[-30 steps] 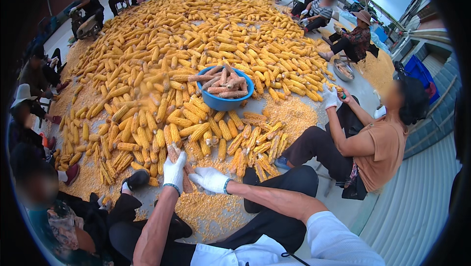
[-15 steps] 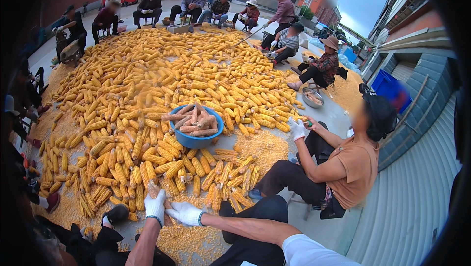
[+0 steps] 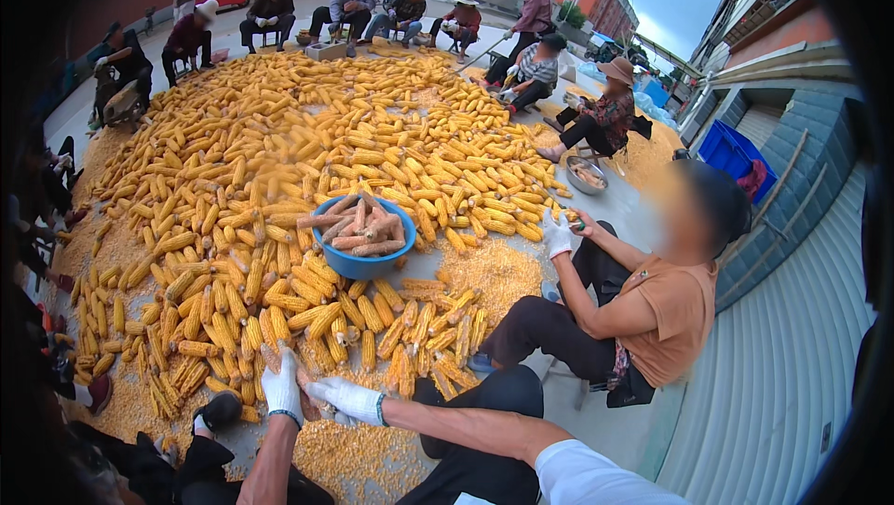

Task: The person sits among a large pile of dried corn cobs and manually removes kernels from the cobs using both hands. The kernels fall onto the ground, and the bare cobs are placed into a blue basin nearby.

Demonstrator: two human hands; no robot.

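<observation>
Since 1 second ago the view has tipped upward: the gloved hands sat near the middle of the frame then and now sit at the lower centre, with more of the street and the seated people showing at the top. The hands themselves have kept together on the same corn cob (image 3: 304, 391), so the work on it looks unbroken rather than finished.

The left hand (image 3: 281, 386), in a white glove, rises from the lower edge on a bare forearm, its fingers clenched around the cob's near end. The right hand (image 3: 349, 400), also gloved, comes in from the lower right across the knee, fingers wrapped on the same cob just beside the left, wrists close together. Loose yellow kernels (image 3: 349, 454) lie on the ground directly below them.

Just above the hands spreads the big heap of yellow cobs (image 3: 279, 170), filling the middle of the frame. A blue basin (image 3: 358, 265) of stripped reddish cobs stands in it at centre. A seated person in an orange shirt (image 3: 675, 319) is at the right, a white-gloved hand held out toward the heap.
</observation>
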